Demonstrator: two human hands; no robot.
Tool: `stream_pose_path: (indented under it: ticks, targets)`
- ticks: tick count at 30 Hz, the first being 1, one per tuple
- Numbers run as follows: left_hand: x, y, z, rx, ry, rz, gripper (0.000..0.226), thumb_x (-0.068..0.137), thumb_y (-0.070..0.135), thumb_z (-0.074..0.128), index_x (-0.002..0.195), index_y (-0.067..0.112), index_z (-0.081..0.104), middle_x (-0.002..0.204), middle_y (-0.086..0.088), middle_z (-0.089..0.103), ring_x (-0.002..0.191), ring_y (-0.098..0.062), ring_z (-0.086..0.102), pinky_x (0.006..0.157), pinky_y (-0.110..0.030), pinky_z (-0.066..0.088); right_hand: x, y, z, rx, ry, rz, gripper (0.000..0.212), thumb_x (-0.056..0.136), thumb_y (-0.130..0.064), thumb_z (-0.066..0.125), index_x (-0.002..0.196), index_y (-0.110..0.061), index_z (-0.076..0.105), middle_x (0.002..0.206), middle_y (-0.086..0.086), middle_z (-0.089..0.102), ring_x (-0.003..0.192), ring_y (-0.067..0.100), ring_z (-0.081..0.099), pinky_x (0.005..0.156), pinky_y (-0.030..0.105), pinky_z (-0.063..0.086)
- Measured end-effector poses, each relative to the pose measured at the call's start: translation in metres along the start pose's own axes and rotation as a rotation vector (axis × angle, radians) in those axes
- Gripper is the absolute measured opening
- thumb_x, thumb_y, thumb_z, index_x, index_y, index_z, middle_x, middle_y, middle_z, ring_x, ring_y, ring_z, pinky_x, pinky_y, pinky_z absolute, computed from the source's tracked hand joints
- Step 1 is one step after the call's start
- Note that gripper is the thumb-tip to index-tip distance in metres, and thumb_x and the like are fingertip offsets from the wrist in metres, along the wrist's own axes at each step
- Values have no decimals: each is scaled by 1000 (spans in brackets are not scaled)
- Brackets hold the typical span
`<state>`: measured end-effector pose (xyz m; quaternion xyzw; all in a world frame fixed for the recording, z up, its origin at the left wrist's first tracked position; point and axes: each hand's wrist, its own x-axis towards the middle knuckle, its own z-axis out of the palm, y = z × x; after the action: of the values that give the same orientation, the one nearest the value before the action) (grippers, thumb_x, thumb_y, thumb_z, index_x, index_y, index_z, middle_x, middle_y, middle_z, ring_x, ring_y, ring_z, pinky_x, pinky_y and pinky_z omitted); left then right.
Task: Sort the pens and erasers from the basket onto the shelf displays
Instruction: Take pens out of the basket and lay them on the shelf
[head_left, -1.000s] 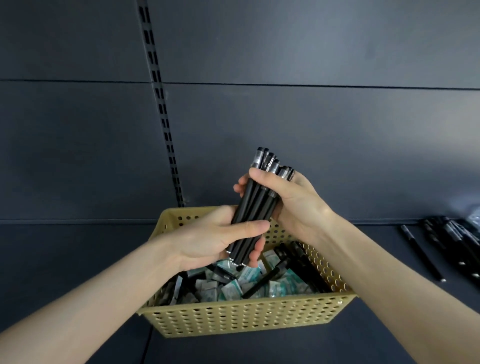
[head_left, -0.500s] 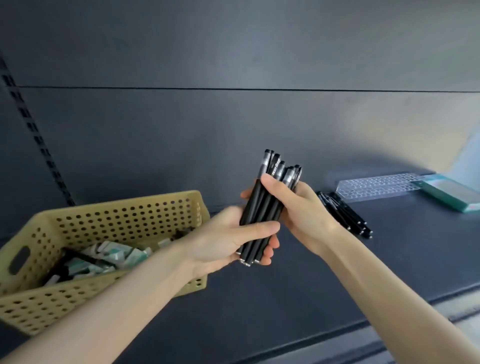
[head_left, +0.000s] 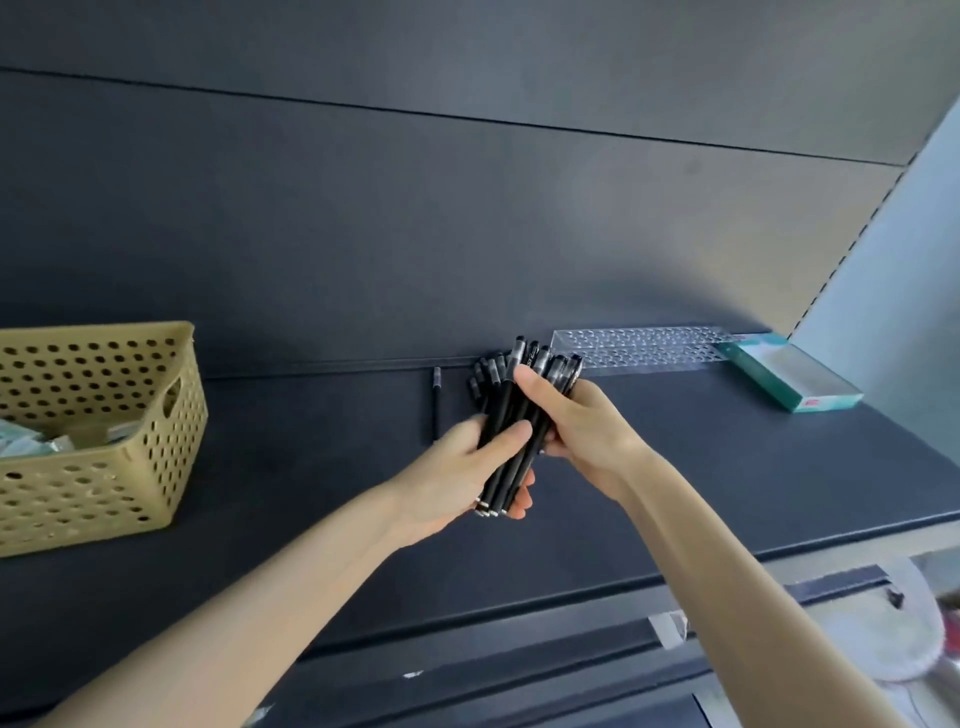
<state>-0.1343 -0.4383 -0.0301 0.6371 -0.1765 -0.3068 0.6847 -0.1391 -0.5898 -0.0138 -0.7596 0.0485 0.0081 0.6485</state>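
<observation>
Bundle of black pens (head_left: 503, 408), gripped as half a second before: the left hand (head_left: 457, 478) curls round its lower end and the right hand (head_left: 576, 431) wraps its upper part. The basket (head_left: 93, 499), earlier just left of the grip, now lies well to its left. The pens are slim and matt black, with banded caps pointing up and away. Loose pens (head_left: 483, 371) lie on the shelf (head_left: 311, 457) just behind the grip. The basket holds wrapped erasers (head_left: 36, 444). A clear perforated rack (head_left: 654, 345) stands beyond the grip to the right.
</observation>
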Motion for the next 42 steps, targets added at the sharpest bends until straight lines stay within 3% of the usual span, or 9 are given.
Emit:
stream_pose_path:
  ticks: [5,13,17,21,25,28,32,36,42]
  targets:
    - [53,-13,1,50,137,-3,26,99,28,45,109,6,53,82,-9,61,68,-19,64,67,-32,57,51,16,-29,-1,-45,43,32,91,-36,58,72,-11,54,52,-4,35,44,8,28,40,17,25]
    - [124,-17,-7,290,472,-11,27,95,41,48,97,20,63,82,2,73,74,-13,67,70,-29,51,128,31,-56,22,-61,103,23,85,-25,68,71,-10,59,57,0,45,46,9,35,43,20,30]
    - [141,-23,-5,398,542,-41,35,95,47,44,108,19,60,98,1,68,90,-12,65,87,-34,51,152,33,-67,-30,-126,126,21,86,-24,67,72,-10,61,57,-2,48,46,8,39,41,18,33]
    - [150,-23,1,466,645,-22,31,95,38,48,95,10,62,64,2,55,48,-4,50,48,-16,41,167,36,-72,-72,-183,135,23,87,-26,66,72,-9,60,51,-4,47,45,8,39,40,17,34]
    - [151,-24,8,609,726,-56,36,93,37,52,86,3,60,52,5,47,39,-5,42,42,-17,33,176,41,-73,-173,-193,131,30,86,-33,66,73,-6,61,51,0,47,47,15,40,44,21,37]
    - [150,-23,8,744,804,-74,34,92,38,53,87,4,57,76,-8,59,68,-19,59,57,-24,37,180,47,-71,-249,-183,116,38,83,-38,67,84,0,66,59,6,51,51,17,46,49,23,41]
    - [150,-32,6,888,845,-118,38,92,38,54,119,12,59,119,-4,46,114,-23,44,98,-34,34,172,54,-68,-497,-64,-46,36,83,-38,66,87,-4,58,78,8,60,69,20,56,60,23,41]
    - [145,-41,0,927,789,-67,60,96,40,47,148,18,28,148,1,29,136,-20,26,109,-36,21,149,67,-65,-660,29,-201,54,90,-36,57,133,-7,43,129,7,44,121,26,36,95,24,30]
    - [145,-52,-9,1076,643,-72,58,100,43,30,151,24,12,160,4,-1,147,-13,-3,117,-37,-1,136,87,-64,-800,4,-263,54,98,-41,37,147,-23,24,155,2,23,140,27,19,112,37,16]
